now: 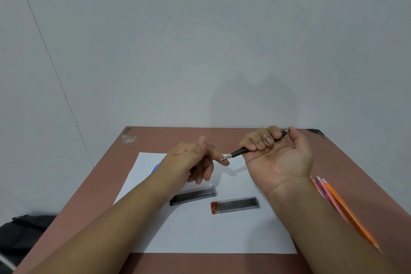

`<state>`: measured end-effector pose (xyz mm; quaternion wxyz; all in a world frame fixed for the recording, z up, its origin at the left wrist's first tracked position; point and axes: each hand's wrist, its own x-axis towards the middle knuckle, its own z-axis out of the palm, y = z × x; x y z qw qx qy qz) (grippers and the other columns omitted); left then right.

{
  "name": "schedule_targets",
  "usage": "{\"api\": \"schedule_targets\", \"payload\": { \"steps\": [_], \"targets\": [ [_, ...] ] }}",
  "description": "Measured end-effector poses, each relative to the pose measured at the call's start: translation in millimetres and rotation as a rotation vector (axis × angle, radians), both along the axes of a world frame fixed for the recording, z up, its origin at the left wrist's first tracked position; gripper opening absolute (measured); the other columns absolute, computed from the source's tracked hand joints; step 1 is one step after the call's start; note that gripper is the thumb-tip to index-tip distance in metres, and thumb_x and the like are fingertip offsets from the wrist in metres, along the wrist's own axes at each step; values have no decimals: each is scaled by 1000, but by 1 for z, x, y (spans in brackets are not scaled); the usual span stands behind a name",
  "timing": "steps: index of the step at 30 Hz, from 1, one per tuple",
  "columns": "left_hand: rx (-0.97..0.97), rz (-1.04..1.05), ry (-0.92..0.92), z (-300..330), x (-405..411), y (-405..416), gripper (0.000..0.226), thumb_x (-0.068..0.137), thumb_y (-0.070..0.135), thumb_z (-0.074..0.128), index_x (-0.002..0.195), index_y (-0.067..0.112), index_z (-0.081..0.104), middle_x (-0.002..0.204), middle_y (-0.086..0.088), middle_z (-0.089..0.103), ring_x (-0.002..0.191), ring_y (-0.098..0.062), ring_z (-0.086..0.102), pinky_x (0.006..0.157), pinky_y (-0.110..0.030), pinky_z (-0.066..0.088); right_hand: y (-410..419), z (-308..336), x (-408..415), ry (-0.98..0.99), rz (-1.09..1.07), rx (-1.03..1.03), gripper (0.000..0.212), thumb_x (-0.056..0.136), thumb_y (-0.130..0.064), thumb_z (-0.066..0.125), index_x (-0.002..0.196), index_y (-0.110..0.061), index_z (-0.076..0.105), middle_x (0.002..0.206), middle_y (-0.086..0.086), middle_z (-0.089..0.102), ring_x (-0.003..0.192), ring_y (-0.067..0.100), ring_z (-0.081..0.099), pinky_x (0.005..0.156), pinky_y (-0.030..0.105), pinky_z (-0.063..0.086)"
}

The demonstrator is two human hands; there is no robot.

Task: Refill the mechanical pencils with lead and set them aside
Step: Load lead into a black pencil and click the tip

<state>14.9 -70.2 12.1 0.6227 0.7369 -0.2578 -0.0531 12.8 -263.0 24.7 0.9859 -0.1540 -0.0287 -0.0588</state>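
Mid-refill, the right hand (273, 151) grips a dark slim mechanical pencil (255, 147) above the white paper sheet (211, 229), its tip touching the left hand (191, 160)'s forefinger, fingers loosely curled; coloured pencils (333, 198) wait on the worktop (355, 173).

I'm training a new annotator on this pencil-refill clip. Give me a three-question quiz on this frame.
1. True or false: the right hand grips the dark pencil.
2. How many lead cases lie on the paper?
3. Where are the orange and pink pencils? A) under the left hand B) on the table beside the right forearm C) inside a case

Key: 1 true; 2 two, the black-capped case and the red-capped case; 3 B.
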Motion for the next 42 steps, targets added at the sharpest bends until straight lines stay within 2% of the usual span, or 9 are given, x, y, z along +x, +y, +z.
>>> {"api": "schedule_targets", "payload": {
  "steps": [6, 10, 17, 20, 25, 28, 32, 36, 42],
  "targets": [
    [-26, -16, -7, 1, 0, 0, 68, 93, 65, 31, 92, 18, 79, 63, -6, 57, 58, -22, 45, 55, -32, 32, 0, 1, -1, -8, 33, 12, 41, 95, -41, 35, 63, -16, 40, 64, -1, 30, 54, 17, 28, 53, 28, 29],
    [-23, -6, -6, 1, 0, 0, 66, 99, 59, 30, 91, 17, 79, 62, -5, 56, 57, -21, 44, 55, -28, 32, 0, 1, -1, -10, 35, 13, 40, 95, -41, 35, 64, -16, 40, 64, -1, 30, 54, 17, 28, 53, 28, 29],
    [-42, -4, -2, 3, 0, 0, 66, 98, 59, 31, 89, 15, 79, 60, -7, 55, 55, -21, 42, 53, -29, 30, 1, 3, -2, -18, 19, -20, 28, 86, -33, 40, 64, -16, 39, 63, 0, 29, 53, 18, 28, 51, 29, 31],
    [-37, -15, -10, 2, -1, 0, 67, 93, 65, 32, 88, 18, 79, 60, -6, 55, 55, -20, 42, 53, -28, 30, 2, 3, -3, -10, 11, -26, 36, 92, -37, 37, 63, -16, 39, 63, 0, 28, 53, 18, 26, 51, 29, 29],
    [-41, -2, -4, 3, -1, 0, 65, 99, 53, 29, 88, 14, 79, 59, -7, 54, 54, -19, 42, 51, -25, 31, 2, 4, -3, -16, 19, -37, 36, 91, -38, 39, 63, -15, 39, 62, 0, 28, 52, 17, 26, 51, 29, 29],
    [-45, 0, -6, 4, -1, 0, 64, 99, 52, 29, 87, 14, 79, 60, -8, 54, 55, -20, 42, 51, -25, 30, 3, 5, -4, -19, 15, -45, 31, 85, -38, 44, 63, -15, 40, 63, 0, 29, 52, 18, 26, 51, 29, 29],
    [-45, 2, -5, 4, -1, 0, 63, 98, 52, 29, 87, 14, 79, 60, -8, 54, 54, -20, 42, 52, -26, 30, 3, 3, -3, -14, 14, -53, 33, 88, -37, 40, 64, -15, 40, 63, 0, 29, 53, 17, 26, 51, 29, 29],
    [-53, 5, 2, 4, -1, 0, 60, 99, 49, 32, 87, 13, 79, 59, -8, 54, 54, -21, 41, 52, -26, 30, 2, 4, -4, -19, 9, -53, 25, 82, -33, 42, 64, -16, 39, 63, 0, 28, 53, 17, 26, 50, 29, 30],
    [-41, 7, 8, 3, -2, 1, 40, 92, 33, 47, 86, 9, 79, 60, -11, 53, 58, -24, 40, 54, -31, 29, 3, 5, -4, -7, 7, -40, 39, 94, -40, 36, 63, -16, 39, 62, 0, 28, 52, 17, 25, 51, 29, 29]
  ]
}}
